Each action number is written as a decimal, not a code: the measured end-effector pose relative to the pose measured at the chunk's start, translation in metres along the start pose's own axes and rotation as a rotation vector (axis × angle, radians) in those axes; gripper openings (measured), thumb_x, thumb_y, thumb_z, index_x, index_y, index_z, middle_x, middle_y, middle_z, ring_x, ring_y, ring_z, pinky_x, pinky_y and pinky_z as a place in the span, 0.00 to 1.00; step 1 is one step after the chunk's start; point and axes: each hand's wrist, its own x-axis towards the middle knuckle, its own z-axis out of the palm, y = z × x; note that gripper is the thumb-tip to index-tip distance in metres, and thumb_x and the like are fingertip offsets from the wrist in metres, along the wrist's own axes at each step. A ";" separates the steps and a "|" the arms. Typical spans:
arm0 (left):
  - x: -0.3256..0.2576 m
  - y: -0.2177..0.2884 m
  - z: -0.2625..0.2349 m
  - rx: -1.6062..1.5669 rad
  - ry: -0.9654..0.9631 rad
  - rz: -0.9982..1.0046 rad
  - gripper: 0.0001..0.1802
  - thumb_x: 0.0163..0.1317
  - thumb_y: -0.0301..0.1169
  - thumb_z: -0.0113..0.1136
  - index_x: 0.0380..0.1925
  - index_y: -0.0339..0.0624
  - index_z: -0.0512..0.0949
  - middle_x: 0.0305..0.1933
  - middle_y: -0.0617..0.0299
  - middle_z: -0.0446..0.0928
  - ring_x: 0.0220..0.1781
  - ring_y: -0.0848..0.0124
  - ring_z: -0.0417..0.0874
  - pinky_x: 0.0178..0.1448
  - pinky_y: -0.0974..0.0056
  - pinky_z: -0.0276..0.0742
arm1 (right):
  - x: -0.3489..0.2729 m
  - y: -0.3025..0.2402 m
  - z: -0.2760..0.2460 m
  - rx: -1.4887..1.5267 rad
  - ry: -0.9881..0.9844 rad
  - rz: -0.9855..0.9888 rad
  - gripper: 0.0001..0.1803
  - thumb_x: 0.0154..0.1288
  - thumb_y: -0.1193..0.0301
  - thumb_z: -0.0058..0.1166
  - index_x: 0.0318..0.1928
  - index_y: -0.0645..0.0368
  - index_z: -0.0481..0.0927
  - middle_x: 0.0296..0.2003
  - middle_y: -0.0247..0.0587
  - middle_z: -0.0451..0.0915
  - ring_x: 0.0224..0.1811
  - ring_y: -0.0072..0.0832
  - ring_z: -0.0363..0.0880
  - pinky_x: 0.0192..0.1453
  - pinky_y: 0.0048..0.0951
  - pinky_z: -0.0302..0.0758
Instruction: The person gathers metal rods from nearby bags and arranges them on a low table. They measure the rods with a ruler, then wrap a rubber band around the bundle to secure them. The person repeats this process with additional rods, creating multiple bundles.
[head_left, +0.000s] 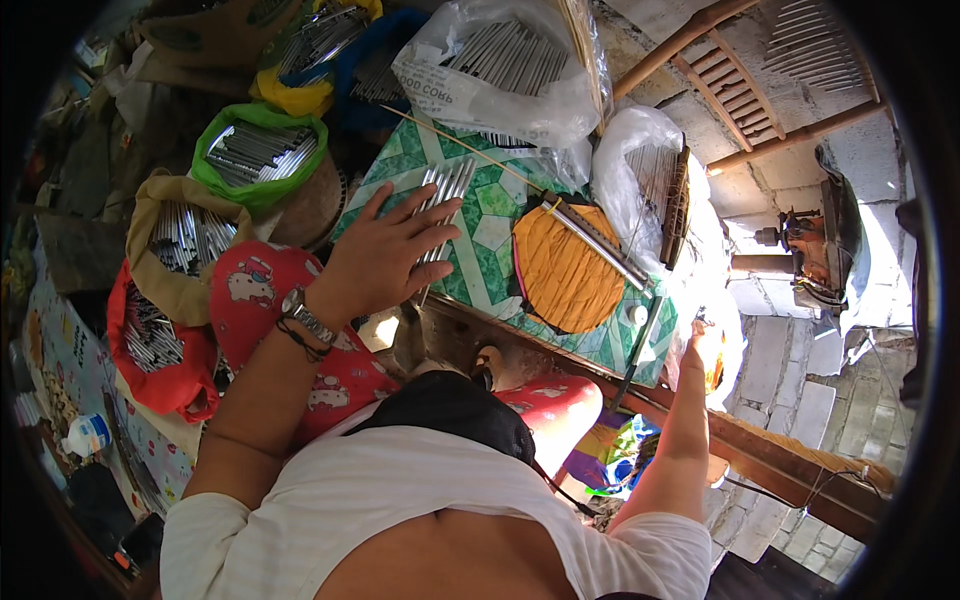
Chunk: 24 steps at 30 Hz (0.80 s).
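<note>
My left hand [395,245] lies spread over a row of thin silver metal tubes [450,182] at the left side of a green patterned tabletop [480,275]. Its fingers are apart and rest across the tubes. My right hand [704,343] reaches to the table's right edge, beside a translucent plastic bag [733,350]; glare hides its fingers. Between the hands, a pleated orange-brown cloth pad [567,275] has longer silver tubes [605,245] along its right edge. A thin stick [460,142] slants across the table's far part. A long narrow dark tool [638,350] lies near my right hand.
Bags full of metal tubes stand at left: a green bag [207,195], a tan bag [145,200] and a red bag [190,390]. A clear plastic bag [420,65] with tubes sits at the back. A drill-like machine [805,245] stands far right. A bottle [88,435] lies at left.
</note>
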 end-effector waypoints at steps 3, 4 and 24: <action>0.000 0.000 -0.001 -0.006 -0.025 -0.006 0.22 0.70 0.50 0.55 0.57 0.52 0.78 0.75 0.66 0.67 0.78 0.61 0.62 0.80 0.42 0.50 | -0.019 0.007 -0.004 -0.284 0.175 -0.499 0.18 0.64 0.74 0.54 0.55 0.57 0.77 0.53 0.42 0.78 0.59 0.40 0.74 0.65 0.40 0.72; 0.000 0.000 -0.002 -0.014 -0.043 -0.012 0.22 0.70 0.50 0.55 0.57 0.52 0.78 0.76 0.66 0.66 0.79 0.61 0.61 0.80 0.42 0.50 | -0.025 0.003 -0.010 -0.408 0.174 -0.606 0.18 0.65 0.78 0.52 0.55 0.57 0.76 0.53 0.42 0.78 0.59 0.40 0.73 0.66 0.40 0.72; -0.001 -0.001 0.003 0.042 0.003 0.015 0.28 0.72 0.52 0.51 0.68 0.56 0.72 0.75 0.66 0.67 0.78 0.61 0.61 0.80 0.41 0.49 | -0.257 -0.359 -0.223 0.554 0.508 -1.886 0.08 0.57 0.79 0.62 0.37 0.72 0.82 0.40 0.58 0.83 0.39 0.40 0.86 0.43 0.34 0.89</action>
